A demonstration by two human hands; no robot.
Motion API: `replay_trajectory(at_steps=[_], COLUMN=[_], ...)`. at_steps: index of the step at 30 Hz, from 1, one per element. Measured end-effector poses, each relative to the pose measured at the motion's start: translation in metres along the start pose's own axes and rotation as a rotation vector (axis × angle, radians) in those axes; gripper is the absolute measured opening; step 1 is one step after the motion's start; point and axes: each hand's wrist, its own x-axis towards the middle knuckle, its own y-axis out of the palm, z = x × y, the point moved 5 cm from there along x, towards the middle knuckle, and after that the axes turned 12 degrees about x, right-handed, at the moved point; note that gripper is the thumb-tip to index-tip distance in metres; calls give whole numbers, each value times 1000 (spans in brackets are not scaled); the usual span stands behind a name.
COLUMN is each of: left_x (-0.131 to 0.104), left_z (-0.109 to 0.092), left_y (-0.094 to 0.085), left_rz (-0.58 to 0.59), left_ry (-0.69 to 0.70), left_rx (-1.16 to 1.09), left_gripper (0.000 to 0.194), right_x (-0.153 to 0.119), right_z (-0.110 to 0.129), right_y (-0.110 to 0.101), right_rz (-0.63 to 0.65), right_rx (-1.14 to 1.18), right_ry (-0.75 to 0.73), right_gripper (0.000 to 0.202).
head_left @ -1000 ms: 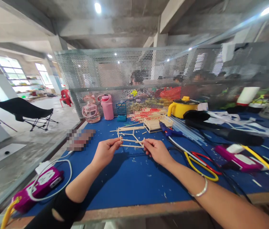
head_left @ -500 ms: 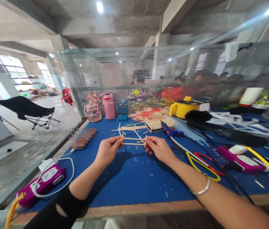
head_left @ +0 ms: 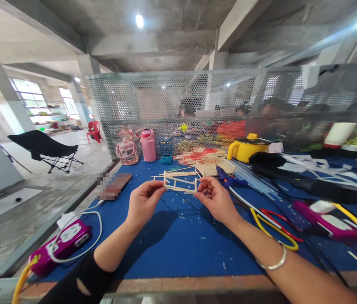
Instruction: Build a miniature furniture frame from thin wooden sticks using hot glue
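Observation:
Between my hands, a small frame of thin wooden sticks (head_left: 181, 184) is held up over the blue table. My left hand (head_left: 146, 198) pinches its left end between thumb and fingers. At the right end, my right hand (head_left: 214, 197) grips the frame's upright with thumb and forefinger, other fingers curled. Just behind lie loose sticks (head_left: 183, 173) and a tray-like piece built of sticks (head_left: 213, 169). A blue glue gun (head_left: 231, 179) rests right of that piece, beside a bundle of clear glue sticks (head_left: 256, 179).
Pink bottle (head_left: 148, 146), clear bottle (head_left: 127, 152) and yellow pot (head_left: 250, 147) stand before a mesh screen (head_left: 153, 97). A phone (head_left: 119, 185) and purple power strip (head_left: 58, 247) lie left. Cables and another purple strip (head_left: 327, 219) lie right. People show behind the mesh.
The stick frame has turned in my hands, and its crosspieces and uprights now show more plainly. My right-hand fingers have shifted on its end. The view has tilted slightly up and to the left.

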Motion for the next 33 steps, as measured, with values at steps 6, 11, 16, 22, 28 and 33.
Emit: replay_trajectory(at_steps=[6, 11, 16, 22, 28, 33], left_x=[-10, 6, 40, 45, 46, 50], left_z=[-19, -57, -90, -60, 20, 40], left_y=[-1, 13, 11, -25, -57, -61], left_rz=[-103, -45, -18, -188, -177, -78], left_ry=[304, 562, 560, 312, -81, -155], left_rx=[301, 625, 859, 694, 691, 707], left_gripper=[15, 18, 35, 31, 36, 39], right_x=[-16, -9, -1, -2, 15, 24], right_z=[33, 26, 12, -12, -15, -33], right_y=[17, 21, 13, 14, -17, -23], right_rz=[83, 149, 153, 337, 168, 238], right_rx=[-639, -631, -529, -492, -695, -914], right_ry=[-583, -279, 12, 278, 226, 150], right_gripper=[17, 28, 43, 53, 46, 22])
